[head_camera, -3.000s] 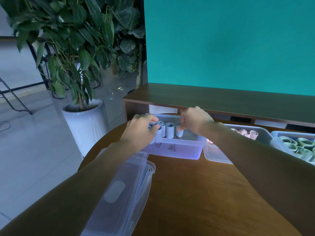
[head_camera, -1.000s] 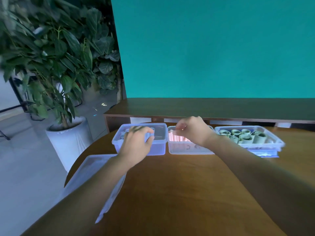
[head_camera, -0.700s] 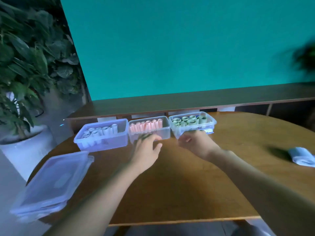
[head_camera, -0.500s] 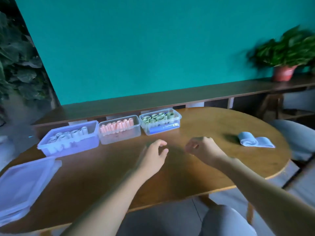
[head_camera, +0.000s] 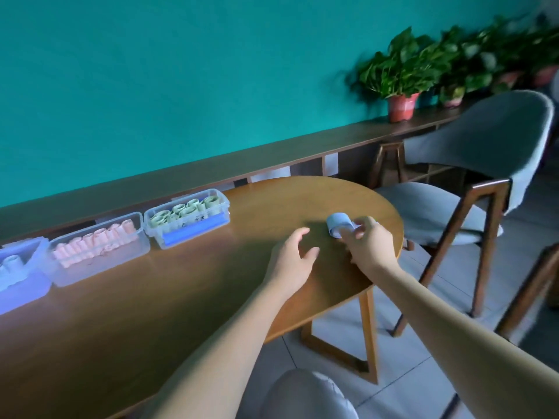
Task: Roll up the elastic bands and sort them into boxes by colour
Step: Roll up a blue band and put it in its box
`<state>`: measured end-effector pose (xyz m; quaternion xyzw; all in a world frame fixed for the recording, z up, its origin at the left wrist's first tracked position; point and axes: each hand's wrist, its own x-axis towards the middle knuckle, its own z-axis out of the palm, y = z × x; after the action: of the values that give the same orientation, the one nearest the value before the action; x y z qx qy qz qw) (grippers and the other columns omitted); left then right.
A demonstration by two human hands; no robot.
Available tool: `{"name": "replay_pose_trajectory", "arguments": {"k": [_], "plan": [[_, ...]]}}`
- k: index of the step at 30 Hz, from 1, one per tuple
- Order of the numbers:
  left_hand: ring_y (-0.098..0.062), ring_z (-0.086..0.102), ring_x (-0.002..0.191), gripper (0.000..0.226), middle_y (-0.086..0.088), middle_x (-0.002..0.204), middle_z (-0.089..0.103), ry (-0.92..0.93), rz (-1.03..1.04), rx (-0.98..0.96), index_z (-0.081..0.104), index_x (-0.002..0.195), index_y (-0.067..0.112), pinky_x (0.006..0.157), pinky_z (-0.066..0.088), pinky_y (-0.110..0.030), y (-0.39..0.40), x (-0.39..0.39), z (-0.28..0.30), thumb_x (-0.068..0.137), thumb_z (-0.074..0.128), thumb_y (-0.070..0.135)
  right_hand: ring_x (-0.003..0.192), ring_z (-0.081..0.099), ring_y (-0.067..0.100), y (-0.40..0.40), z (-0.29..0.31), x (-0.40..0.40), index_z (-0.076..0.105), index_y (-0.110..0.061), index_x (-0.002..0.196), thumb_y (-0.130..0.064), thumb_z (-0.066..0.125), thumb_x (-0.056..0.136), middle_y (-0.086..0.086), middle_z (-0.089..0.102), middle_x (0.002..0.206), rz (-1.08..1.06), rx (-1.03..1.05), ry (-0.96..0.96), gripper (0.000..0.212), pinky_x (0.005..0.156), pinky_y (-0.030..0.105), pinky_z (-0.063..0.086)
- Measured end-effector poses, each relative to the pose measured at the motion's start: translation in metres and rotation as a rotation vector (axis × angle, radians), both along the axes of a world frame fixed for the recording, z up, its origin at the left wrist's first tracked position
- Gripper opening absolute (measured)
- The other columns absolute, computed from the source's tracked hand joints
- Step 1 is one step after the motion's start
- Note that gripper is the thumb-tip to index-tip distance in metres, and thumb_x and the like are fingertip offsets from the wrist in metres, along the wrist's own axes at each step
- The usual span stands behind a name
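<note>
A loose light-blue elastic band (head_camera: 338,223) lies near the right end of the wooden table (head_camera: 187,282). My right hand (head_camera: 367,241) pinches its near end with fingers and thumb. My left hand (head_camera: 292,257) hovers just left of the band, fingers relaxed, holding nothing. Three clear boxes stand in a row along the far edge: one with green rolls (head_camera: 186,217), one with pink rolls (head_camera: 99,249), and one with blue rolls (head_camera: 19,273) cut off at the left.
A grey chair (head_camera: 472,182) stands just past the table's right end. A low wooden shelf (head_camera: 211,164) runs along the teal wall and carries potted plants (head_camera: 402,71). Another grey seat (head_camera: 305,394) shows at the bottom edge. The table edge is close to my right hand.
My view swung right, from the boxes to the table's right end. Both hands moved right across the table, and my right hand took hold of the blue band.
</note>
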<state>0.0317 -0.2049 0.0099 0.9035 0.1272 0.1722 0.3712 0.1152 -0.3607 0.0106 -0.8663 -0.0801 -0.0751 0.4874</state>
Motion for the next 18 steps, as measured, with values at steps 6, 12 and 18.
{"name": "replay_pose_trajectory", "arguments": {"k": [6,12,18], "plan": [[-0.014,0.053,0.129,0.048,0.004,0.14,0.057,-0.121,0.019,-0.14,0.05,0.143,0.033,0.104,0.043,-0.03,-0.004,0.032,0.002,0.097,0.061,0.04,0.077,0.065,0.012,0.009,0.002,0.013,0.065,-0.033,0.119,-0.056,0.05,0.099,-0.004,0.066,0.101,0.127,0.049,0.033,0.034,0.069,0.024,0.053],[-0.013,0.054,0.125,0.055,0.008,0.134,0.061,-0.284,0.195,-0.18,0.055,0.134,0.034,0.11,0.042,-0.042,0.022,0.032,-0.004,0.092,0.041,0.068,0.057,0.062,0.012,0.016,0.006,0.013,0.068,-0.026,0.123,-0.052,0.047,0.102,-0.009,0.071,0.113,0.292,0.348,0.038,0.039,0.049,0.022,0.046],[-0.018,0.058,0.115,0.036,0.006,0.124,0.063,-0.181,0.231,0.049,0.066,0.123,0.03,0.099,0.051,-0.042,0.034,0.038,-0.005,0.091,0.065,0.047,0.055,0.058,0.006,0.019,0.006,0.008,0.059,-0.026,0.135,-0.057,0.046,0.1,0.007,0.072,0.078,0.259,0.129,0.089,0.048,0.054,0.016,0.046]]}}
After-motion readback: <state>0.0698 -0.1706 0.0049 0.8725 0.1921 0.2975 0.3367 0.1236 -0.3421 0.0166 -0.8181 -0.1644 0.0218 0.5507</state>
